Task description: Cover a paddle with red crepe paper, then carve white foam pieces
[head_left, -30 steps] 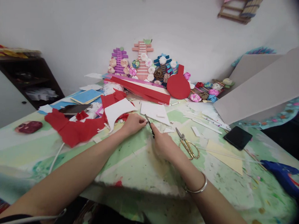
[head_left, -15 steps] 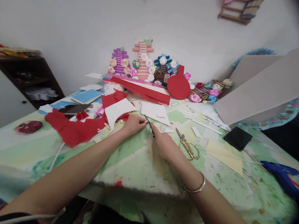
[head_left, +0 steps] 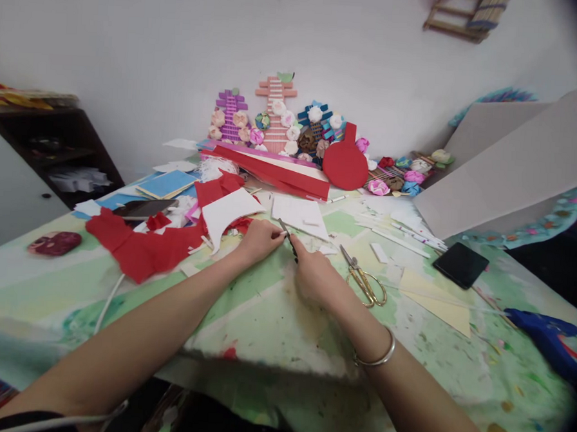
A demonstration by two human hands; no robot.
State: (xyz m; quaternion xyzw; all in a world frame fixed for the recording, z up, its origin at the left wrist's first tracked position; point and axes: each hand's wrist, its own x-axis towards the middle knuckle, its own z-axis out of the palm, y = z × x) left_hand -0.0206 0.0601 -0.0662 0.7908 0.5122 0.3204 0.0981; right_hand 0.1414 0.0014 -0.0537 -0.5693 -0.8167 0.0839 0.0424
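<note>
My right hand (head_left: 316, 274) is closed around a dark craft knife (head_left: 293, 244), its thin blade pointing up and to the left. Close by, my left hand (head_left: 263, 240) pinches something at the blade; a small white bit shows at the fingertips, too small to name. Beyond both hands lies a white board (head_left: 298, 214) with a little white strip on it. A white cut-out sheet with a curved edge (head_left: 228, 211) rests by my left hand on red felt-like scraps (head_left: 144, 253). Gold-handled scissors (head_left: 363, 278) lie partly open to the right of my right hand.
On the right are a black flat square (head_left: 460, 265), yellow paper (head_left: 436, 304), a blue glue gun (head_left: 546, 332) and a large grey panel (head_left: 508, 169). Paper-flower crafts (head_left: 276, 122) and a red round cut-out (head_left: 345, 164) stand against the wall. A dark red object (head_left: 55, 243) lies left.
Almost nothing differs. The view has shifted slightly, and both hands stay together with the knife held at my left fingertips.
</note>
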